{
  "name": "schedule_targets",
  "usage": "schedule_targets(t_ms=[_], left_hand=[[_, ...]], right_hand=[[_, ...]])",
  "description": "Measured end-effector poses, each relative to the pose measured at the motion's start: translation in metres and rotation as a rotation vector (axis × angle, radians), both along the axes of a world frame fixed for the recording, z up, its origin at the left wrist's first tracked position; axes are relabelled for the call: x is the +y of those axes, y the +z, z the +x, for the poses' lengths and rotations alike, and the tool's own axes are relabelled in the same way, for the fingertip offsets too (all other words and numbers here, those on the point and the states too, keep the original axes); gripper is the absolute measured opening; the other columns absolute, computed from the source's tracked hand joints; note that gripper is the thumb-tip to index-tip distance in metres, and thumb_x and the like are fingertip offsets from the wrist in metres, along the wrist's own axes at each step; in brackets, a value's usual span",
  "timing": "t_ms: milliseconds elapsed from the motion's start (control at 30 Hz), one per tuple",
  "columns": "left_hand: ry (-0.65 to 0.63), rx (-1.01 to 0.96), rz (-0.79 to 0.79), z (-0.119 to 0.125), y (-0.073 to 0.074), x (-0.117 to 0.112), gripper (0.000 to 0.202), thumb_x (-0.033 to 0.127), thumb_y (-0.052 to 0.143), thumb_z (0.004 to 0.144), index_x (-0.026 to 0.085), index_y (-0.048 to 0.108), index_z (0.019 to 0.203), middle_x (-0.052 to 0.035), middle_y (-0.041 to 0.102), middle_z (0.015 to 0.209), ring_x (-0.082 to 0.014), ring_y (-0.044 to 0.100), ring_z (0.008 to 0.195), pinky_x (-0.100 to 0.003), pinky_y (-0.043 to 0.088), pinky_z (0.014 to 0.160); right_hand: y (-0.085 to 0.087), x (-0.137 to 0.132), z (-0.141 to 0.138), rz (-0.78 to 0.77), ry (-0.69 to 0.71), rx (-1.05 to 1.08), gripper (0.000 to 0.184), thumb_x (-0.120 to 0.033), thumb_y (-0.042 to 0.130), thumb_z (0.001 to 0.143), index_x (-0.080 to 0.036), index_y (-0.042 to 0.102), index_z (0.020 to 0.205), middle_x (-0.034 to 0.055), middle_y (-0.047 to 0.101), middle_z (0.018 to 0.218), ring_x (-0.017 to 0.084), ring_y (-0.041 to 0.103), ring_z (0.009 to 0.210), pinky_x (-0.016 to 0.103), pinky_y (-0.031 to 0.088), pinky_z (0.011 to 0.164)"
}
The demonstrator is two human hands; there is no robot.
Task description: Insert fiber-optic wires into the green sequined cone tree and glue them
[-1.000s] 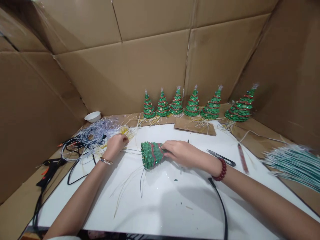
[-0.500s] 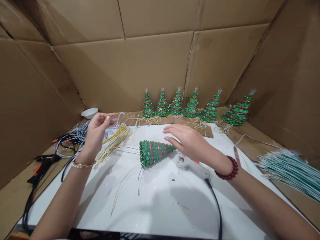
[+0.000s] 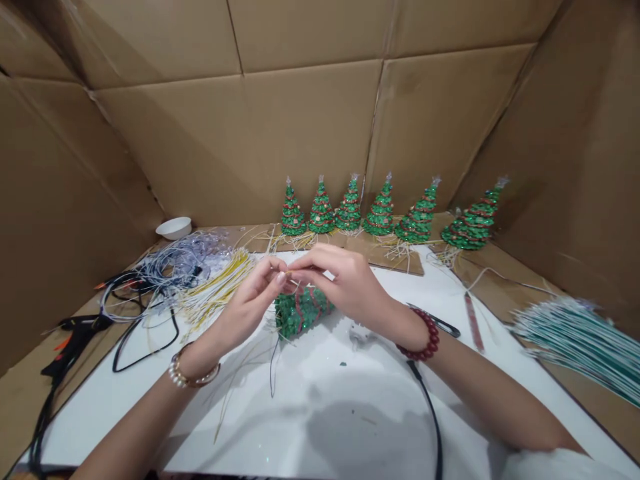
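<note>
Left hand (image 3: 243, 317) and right hand (image 3: 347, 287) pinch an apparent wire (image 3: 289, 273) above a green beaded cone (image 3: 300, 315).

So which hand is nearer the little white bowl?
Left. The left hand is nearer the camera and to the right of the white bowl, not touching it; the right hand lies farther right, beyond the left hand.

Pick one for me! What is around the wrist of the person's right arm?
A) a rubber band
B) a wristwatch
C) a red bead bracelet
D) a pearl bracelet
C: the right hand has a bracelet of dark red beads wrapped around its wrist.
</note>
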State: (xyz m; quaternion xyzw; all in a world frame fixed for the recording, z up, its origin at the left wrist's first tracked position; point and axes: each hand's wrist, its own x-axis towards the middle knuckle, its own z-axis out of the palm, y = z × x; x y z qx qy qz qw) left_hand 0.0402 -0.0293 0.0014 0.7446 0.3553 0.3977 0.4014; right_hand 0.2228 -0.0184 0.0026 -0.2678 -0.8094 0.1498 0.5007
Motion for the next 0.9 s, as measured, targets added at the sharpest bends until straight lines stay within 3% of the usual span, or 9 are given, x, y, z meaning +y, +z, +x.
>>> schedule_targets(t_ms=[167, 333, 433, 533, 667, 767, 900], left_hand=[[0.070, 0.329, 0.135, -0.014, -0.003, 0.003, 0.034, 0.038, 0.034, 0.097, 0.019, 0.054, 0.078, -0.0006, 0.053, 0.071, -0.0137, 0.050, 0.068, -0.025, 0.041, 0.065], [0.166, 0.698, 0.372, -0.037, 0.002, 0.016, 0.035, 0.042, 0.037, 0.093, 0.021, 0.058, 0.075, -0.0002, 0.059, 0.067, -0.0164, 0.052, 0.066, -0.026, 0.037, 0.063], [0.207, 0.851, 0.410, -0.038, 0.000, 0.017, 0.035, 0.043, 0.036, 0.093, 0.022, 0.057, 0.074, 0.0004, 0.058, 0.061, -0.0159, 0.050, 0.058, -0.025, 0.032, 0.056], [0.198, 0.900, 0.391, -0.030, -0.006, 0.012, 0.036, 0.042, 0.033, 0.094, 0.022, 0.055, 0.073, 0.0016, 0.052, 0.054, -0.0142, 0.046, 0.049, -0.024, 0.027, 0.050], [0.199, 0.888, 0.391, -0.023, -0.013, 0.009, 0.036, 0.039, 0.032, 0.093, 0.021, 0.055, 0.071, 0.0016, 0.049, 0.052, -0.0127, 0.041, 0.044, -0.024, 0.025, 0.049], [0.177, 0.839, 0.335, -0.025, -0.013, 0.011, 0.036, 0.040, 0.034, 0.093, 0.020, 0.054, 0.070, 0.0030, 0.047, 0.052, -0.0117, 0.040, 0.046, -0.023, 0.026, 0.049], [0.138, 0.700, 0.224, -0.028, -0.008, 0.015, 0.035, 0.041, 0.038, 0.092, 0.020, 0.058, 0.074, 0.0038, 0.050, 0.057, -0.0112, 0.044, 0.053, -0.022, 0.032, 0.052]], right_hand=[[0.006, 0.002, 0.019, 0.283, -0.067, -0.190, 0.020, -0.021, 0.046, 0.096, -0.017, 0.065, 0.101, 0.0025, 0.066, 0.086, 0.011, 0.060, 0.080, 0.024, 0.046, 0.071], [0.022, 0.007, 0.053, 0.191, -0.272, -0.404, 0.024, -0.030, 0.046, 0.096, -0.019, 0.067, 0.088, 0.0024, 0.069, 0.082, 0.016, 0.064, 0.076, 0.029, 0.046, 0.068], [0.021, 0.006, 0.050, 0.196, -0.404, -0.512, 0.022, -0.030, 0.051, 0.094, -0.018, 0.066, 0.084, 0.0068, 0.069, 0.082, 0.023, 0.062, 0.082, 0.037, 0.044, 0.076], [0.006, 0.000, 0.021, 0.329, -0.293, -0.652, 0.016, -0.027, 0.053, 0.092, -0.016, 0.064, 0.094, 0.0085, 0.068, 0.091, 0.024, 0.059, 0.093, 0.038, 0.042, 0.081], [-0.017, -0.007, -0.014, 0.417, -0.265, -0.788, 0.026, -0.007, 0.039, 0.093, -0.011, 0.057, 0.112, 0.0062, 0.065, 0.077, 0.018, 0.057, 0.070, 0.031, 0.038, 0.060], [-0.018, -0.006, -0.014, 0.484, -0.282, -0.819, 0.028, -0.003, 0.034, 0.092, -0.013, 0.061, 0.093, 0.0077, 0.063, 0.074, 0.019, 0.054, 0.072, 0.032, 0.036, 0.059], [-0.007, 0.000, 0.006, 0.419, -0.346, -0.847, 0.024, -0.003, 0.041, 0.088, -0.018, 0.057, 0.080, 0.0084, 0.061, 0.075, 0.024, 0.052, 0.081, 0.036, 0.040, 0.070]])
